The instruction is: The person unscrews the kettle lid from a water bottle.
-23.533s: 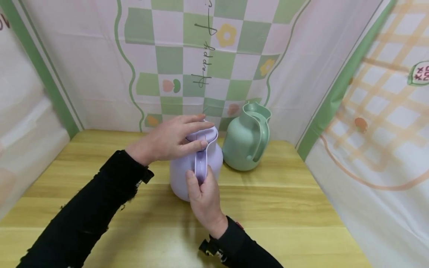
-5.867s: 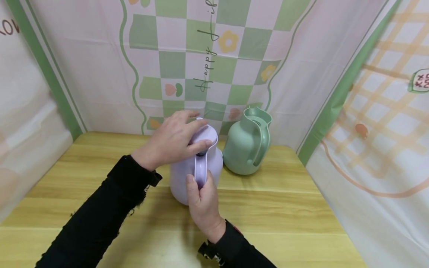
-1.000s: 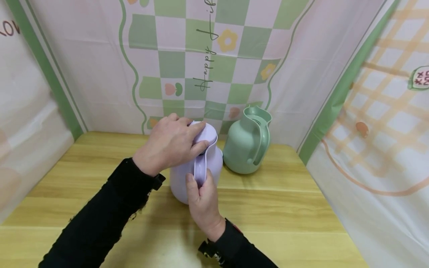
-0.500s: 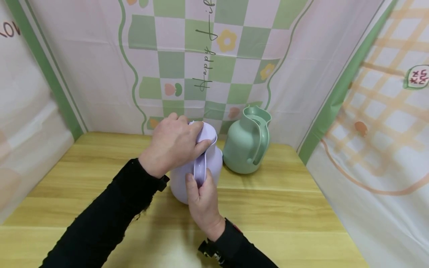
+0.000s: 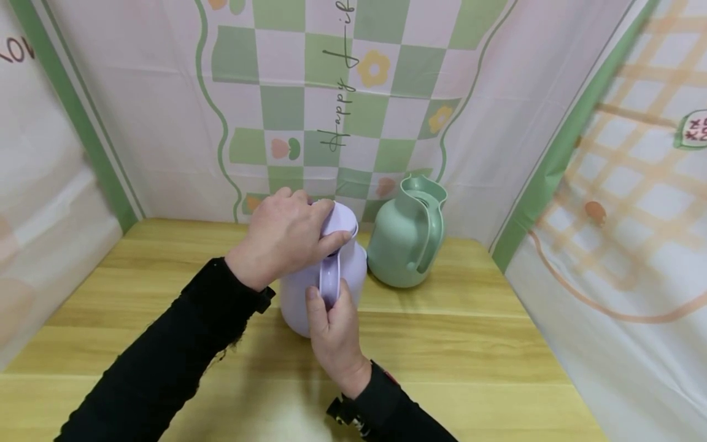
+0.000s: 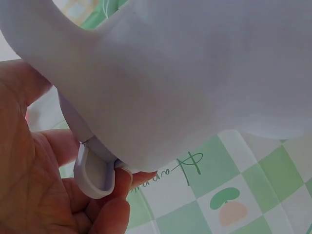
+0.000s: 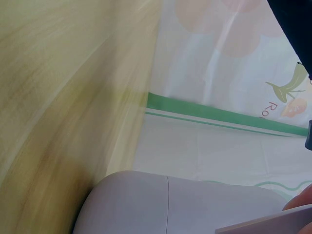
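Note:
A lilac thermos jug [image 5: 295, 301] stands upright on the wooden table in the head view. Its round lid [image 5: 339, 221] sits in the mouth, and my left hand [image 5: 282, 236] grips it from the left, thumb along the near edge and fingers bent over the far side. The left wrist view shows a small lilac tab [image 6: 95, 178] of the lid sticking out between the fingers. Lower down, my right hand [image 5: 337, 337] holds the jug's handle [image 5: 330, 276], with the thumb against its left side. In the right wrist view only a bit of that hand shows.
A green thermos jug [image 5: 400, 245] stands just right of the lilac one, its handle facing the near right. Patterned cloth [image 5: 282, 104] hangs behind the table [image 5: 453, 368] and on both sides. Black sleeves with wrist-worn cameras cover the forearms.
Since about six seconds ago, the left fingers have bent further around the lid's far-left side, and its tab has shifted left. In the last second the left hand moved only slightly; the right hand stayed put.

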A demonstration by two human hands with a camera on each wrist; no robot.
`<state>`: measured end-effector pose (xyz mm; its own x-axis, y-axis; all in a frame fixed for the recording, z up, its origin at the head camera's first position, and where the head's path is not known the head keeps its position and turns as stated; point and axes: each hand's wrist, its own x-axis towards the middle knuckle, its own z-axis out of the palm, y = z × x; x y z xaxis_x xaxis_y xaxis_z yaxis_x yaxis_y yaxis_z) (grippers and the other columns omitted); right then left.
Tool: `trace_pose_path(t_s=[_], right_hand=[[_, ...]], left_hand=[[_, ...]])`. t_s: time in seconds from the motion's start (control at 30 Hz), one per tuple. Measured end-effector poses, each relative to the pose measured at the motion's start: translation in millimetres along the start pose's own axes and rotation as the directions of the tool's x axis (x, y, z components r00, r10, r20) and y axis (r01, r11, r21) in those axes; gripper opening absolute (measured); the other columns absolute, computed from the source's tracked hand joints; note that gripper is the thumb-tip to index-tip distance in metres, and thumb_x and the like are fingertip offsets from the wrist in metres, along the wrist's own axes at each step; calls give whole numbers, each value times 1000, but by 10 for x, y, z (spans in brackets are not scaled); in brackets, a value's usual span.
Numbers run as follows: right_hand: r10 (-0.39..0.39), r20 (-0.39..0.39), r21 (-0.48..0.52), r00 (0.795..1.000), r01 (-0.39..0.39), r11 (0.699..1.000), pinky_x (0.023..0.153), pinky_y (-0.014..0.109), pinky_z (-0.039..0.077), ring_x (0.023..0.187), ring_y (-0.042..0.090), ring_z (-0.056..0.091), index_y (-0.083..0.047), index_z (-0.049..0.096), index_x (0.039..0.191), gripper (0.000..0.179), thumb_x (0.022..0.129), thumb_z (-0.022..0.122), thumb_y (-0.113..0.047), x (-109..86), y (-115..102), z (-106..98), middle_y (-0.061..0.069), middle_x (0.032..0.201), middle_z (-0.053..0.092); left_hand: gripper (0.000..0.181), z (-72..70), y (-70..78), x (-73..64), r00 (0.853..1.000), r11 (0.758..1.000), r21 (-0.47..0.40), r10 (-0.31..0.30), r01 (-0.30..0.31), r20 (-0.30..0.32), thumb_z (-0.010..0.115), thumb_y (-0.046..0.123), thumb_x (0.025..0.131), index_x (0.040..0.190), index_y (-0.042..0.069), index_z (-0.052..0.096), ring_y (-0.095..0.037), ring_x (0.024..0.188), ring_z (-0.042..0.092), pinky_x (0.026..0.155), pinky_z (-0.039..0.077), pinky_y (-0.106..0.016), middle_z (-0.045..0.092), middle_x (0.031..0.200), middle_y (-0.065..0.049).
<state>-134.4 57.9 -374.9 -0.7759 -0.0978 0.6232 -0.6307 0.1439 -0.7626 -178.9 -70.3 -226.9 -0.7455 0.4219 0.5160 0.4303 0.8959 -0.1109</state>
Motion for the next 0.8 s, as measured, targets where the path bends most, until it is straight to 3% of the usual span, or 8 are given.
trace_pose_path(t_s=[0.1,0.2,0.27,0.37,0.43,0.57,0.7,0.8], right_hand=[[4,-2,3,1000,-4,1000,93,36,55,114,22,63,3,49,135,31,108,52,-12,8,-1,-9,14,122,62],[-10,-11,-3,1000,10,1000,91,35,55,112,22,64,2,51,134,30,107,53,-11,6,13,-14,14,120,63],[-20,-15,-4,1000,20,1000,90,35,55,110,21,64,2,51,133,29,107,53,-11,8,18,-19,13,118,63],[-28,-18,-4,999,27,1000,86,33,54,104,20,63,2,52,130,27,106,53,-11,13,20,-13,12,111,62],[-27,-21,-5,999,27,1000,84,33,53,103,19,62,3,53,129,26,106,53,-11,15,14,-6,12,108,61],[-22,-21,-3,1000,22,1000,85,33,53,104,19,62,4,52,127,26,106,53,-11,15,3,6,12,109,61],[-20,-22,-9,1000,20,1000,87,33,53,105,20,62,3,52,128,26,107,53,-11,12,-5,17,13,112,61],[-17,-21,-14,1000,17,1000,88,34,54,106,20,62,3,51,130,27,107,53,-11,13,-6,26,13,112,61]], left_hand=[[61,-9,-14,33,1000,1000,29,-9,8,19,56,68,97,107,10,72,-30,66,54,52,44,-38,61,76,-11],[62,-23,-45,76,999,1000,-5,2,-2,53,54,66,98,122,12,73,-34,78,62,61,51,-42,72,97,-15],[63,-48,-78,117,993,997,-73,28,-19,118,53,62,101,138,13,67,-40,100,67,79,57,-47,71,123,-20],[63,-78,-150,186,970,977,-211,93,-45,226,51,53,104,152,14,55,-42,131,59,107,49,-52,57,149,-23],[61,-94,-195,227,950,955,-292,141,-56,277,51,47,104,155,14,51,-41,142,50,116,42,-53,50,155,-23],[55,-101,-247,291,927,915,-391,231,-103,295,52,34,102,154,13,54,-33,139,54,114,44,-48,55,152,-18],[51,-114,-265,325,906,907,-403,272,-127,326,52,30,101,150,16,58,-28,135,56,111,46,-44,59,148,-10],[50,-110,-280,336,899,911,-390,279,-136,337,53,31,101,149,17,59,-28,136,56,110,46,-44,59,149,-9]])
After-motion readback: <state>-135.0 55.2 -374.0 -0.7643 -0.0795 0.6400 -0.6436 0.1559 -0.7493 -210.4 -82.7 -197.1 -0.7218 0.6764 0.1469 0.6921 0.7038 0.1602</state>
